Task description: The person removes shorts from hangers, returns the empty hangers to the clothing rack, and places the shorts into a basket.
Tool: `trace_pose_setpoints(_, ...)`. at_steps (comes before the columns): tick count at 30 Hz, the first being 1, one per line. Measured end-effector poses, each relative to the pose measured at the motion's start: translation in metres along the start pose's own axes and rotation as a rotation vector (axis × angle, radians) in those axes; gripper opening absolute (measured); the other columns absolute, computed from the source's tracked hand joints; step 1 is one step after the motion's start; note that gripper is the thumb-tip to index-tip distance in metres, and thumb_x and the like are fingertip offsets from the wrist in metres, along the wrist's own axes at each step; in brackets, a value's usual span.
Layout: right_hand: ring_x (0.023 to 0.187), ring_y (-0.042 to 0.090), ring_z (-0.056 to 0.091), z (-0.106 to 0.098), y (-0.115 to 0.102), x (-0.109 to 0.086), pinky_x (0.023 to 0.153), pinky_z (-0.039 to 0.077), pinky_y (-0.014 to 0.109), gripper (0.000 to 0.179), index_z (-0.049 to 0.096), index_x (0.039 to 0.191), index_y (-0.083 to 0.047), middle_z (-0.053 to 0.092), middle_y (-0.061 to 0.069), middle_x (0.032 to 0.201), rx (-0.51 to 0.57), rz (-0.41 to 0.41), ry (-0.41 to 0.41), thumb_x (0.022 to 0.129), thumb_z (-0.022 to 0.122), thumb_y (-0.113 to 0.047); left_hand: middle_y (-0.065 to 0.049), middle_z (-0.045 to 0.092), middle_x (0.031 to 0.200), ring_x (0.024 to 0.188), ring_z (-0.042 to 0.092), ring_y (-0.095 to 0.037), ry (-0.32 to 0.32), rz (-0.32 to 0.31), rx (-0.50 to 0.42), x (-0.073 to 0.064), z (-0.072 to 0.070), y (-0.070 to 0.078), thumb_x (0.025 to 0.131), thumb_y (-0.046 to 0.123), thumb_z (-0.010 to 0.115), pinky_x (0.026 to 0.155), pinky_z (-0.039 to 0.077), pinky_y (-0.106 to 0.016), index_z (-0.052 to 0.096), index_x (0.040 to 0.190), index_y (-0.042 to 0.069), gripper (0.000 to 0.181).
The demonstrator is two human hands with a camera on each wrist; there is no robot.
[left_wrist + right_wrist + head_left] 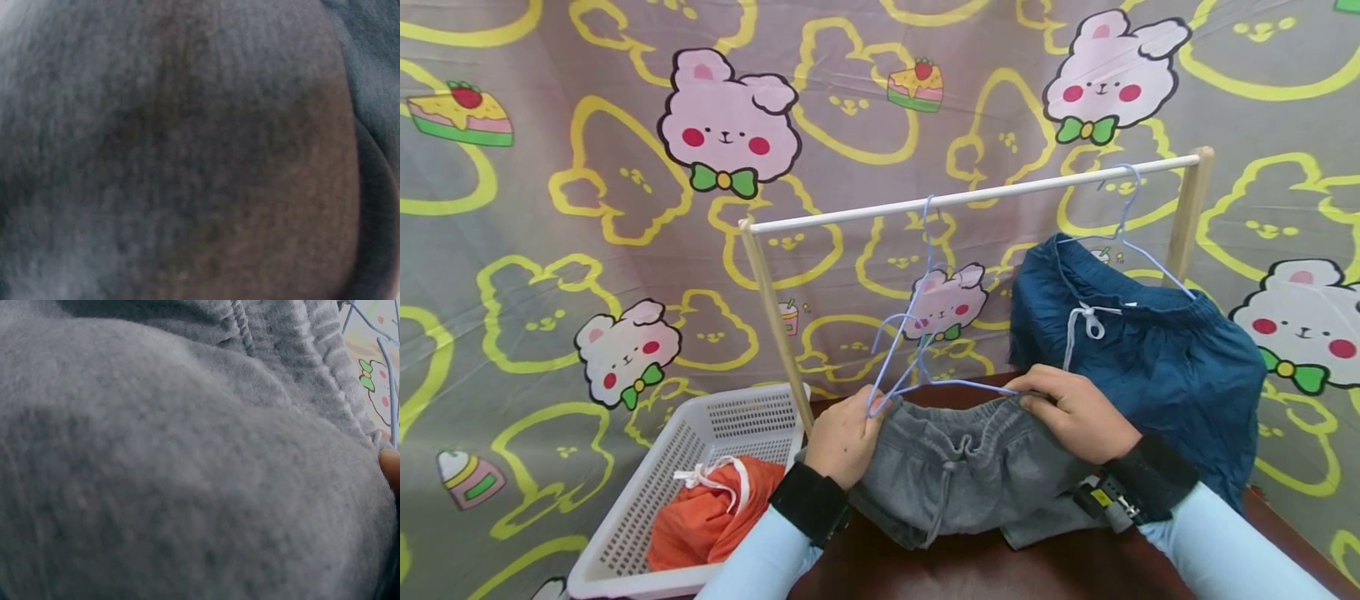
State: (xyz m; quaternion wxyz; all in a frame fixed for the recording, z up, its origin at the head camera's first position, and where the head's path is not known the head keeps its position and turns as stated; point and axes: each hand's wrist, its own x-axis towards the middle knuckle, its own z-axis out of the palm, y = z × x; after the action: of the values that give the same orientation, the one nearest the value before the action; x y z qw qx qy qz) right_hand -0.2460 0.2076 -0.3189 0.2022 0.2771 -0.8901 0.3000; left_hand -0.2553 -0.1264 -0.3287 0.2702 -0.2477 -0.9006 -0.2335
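Note:
Grey drawstring shorts (962,475) are spread between both hands, waistband upward. My left hand (842,437) grips the left end of the waistband, and my right hand (1078,412) pinches the right end between thumb and fingers. A light blue wire hanger (958,384) has its arms running into the waistband near each hand; its hook stands free below the rail. A second blue hanger (929,242) hangs on the rail, its lower corner overlapping my left hand. In the left wrist view, grey cloth (175,150) fills nearly everything; the right wrist view shows the shorts' fabric (187,462) and a fingertip.
A white rail (850,212) on wooden posts spans the space behind the hands. Blue shorts (1157,367) with a white drawstring hang from a hanger at the right. On the left, a white basket (625,475) holds an orange garment (718,512). A patterned cloth forms the backdrop.

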Motion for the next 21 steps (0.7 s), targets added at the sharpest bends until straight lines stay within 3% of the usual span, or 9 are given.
trace_pose_setpoints(7,0.097,0.014,0.059,-0.003,-0.002,-0.001,0.083,0.053,0.043,0.032,0.068,0.122,-0.022,0.066,-0.007,0.112,-0.012,-0.005,0.005,0.099,0.062,-0.001,0.007,0.034,0.063,0.055,0.039,-0.011,0.012,0.003,0.0,-0.002,-0.003,-0.001,0.108,0.04,0.047,0.051,0.032,-0.028,0.049,0.084,0.019,0.032)
trace_pose_setpoints(10,0.097,0.016,0.06,-0.004,-0.001,-0.005,0.083,0.053,0.045,0.028,0.064,0.117,-0.022,0.065,-0.005,0.111,-0.015,0.016,0.023,0.097,0.066,-0.002,0.009,0.036,0.064,0.056,0.04,-0.009,0.024,-0.003,0.002,-0.002,-0.003,0.0,0.107,0.041,0.048,0.052,0.033,-0.027,0.053,0.086,0.019,0.031)
trace_pose_setpoints(14,0.087,0.015,0.056,-0.009,0.004,-0.01,0.075,0.05,0.038,0.025,0.059,0.104,-0.02,0.061,-0.006,0.098,-0.04,0.029,0.057,0.092,0.073,-0.003,0.01,0.039,0.065,0.058,0.042,-0.009,0.051,0.02,0.008,-0.001,-0.004,0.0,0.107,0.038,0.05,0.054,0.036,-0.027,0.056,0.088,0.02,0.027)
trace_pose_setpoints(21,0.082,0.013,0.052,-0.02,0.013,-0.016,0.07,0.046,0.031,0.024,0.056,0.096,-0.02,0.056,-0.007,0.092,-0.076,0.016,0.104,0.091,0.077,-0.01,0.009,0.038,0.065,0.058,0.044,-0.011,0.08,0.044,0.001,0.002,-0.01,-0.002,0.107,0.032,0.052,0.054,0.038,-0.029,0.053,0.088,0.018,0.023)
